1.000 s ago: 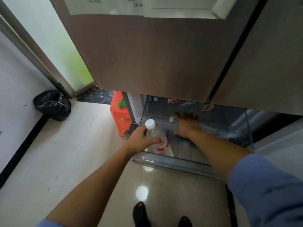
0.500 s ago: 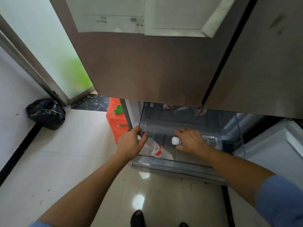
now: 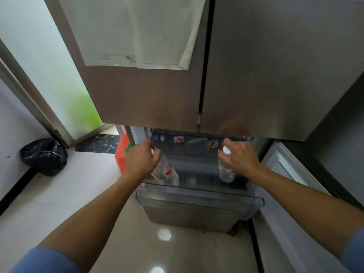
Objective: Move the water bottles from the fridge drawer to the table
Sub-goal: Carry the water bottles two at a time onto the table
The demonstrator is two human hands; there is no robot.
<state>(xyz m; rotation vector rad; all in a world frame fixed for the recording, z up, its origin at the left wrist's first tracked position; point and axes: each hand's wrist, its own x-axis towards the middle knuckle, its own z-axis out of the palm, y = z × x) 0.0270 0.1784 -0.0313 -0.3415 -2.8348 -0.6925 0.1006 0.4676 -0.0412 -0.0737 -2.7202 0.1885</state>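
Note:
The fridge drawer [image 3: 199,196] stands pulled out below the closed upper doors. My left hand [image 3: 140,161] grips a clear water bottle [image 3: 166,173] with a red-and-white label near its neck, the bottle tilted above the drawer's left side. My right hand [image 3: 241,158] holds a second water bottle [image 3: 225,171] with a white cap, upright above the drawer's right side. At least one more bottle [image 3: 199,145] lies at the back of the drawer, partly hidden under the doors.
The brown fridge doors [image 3: 177,91] overhang the drawer closely. An orange container [image 3: 121,158] stands left of the fridge. A black rubbish bag [image 3: 44,156] sits by the wall at left. A white appliance [image 3: 285,174] borders the drawer on the right.
Both hands have risen out of the drawer. My right hand has taken hold of a bottle that lay flat and stood it upright; my left hand kept its bottle.

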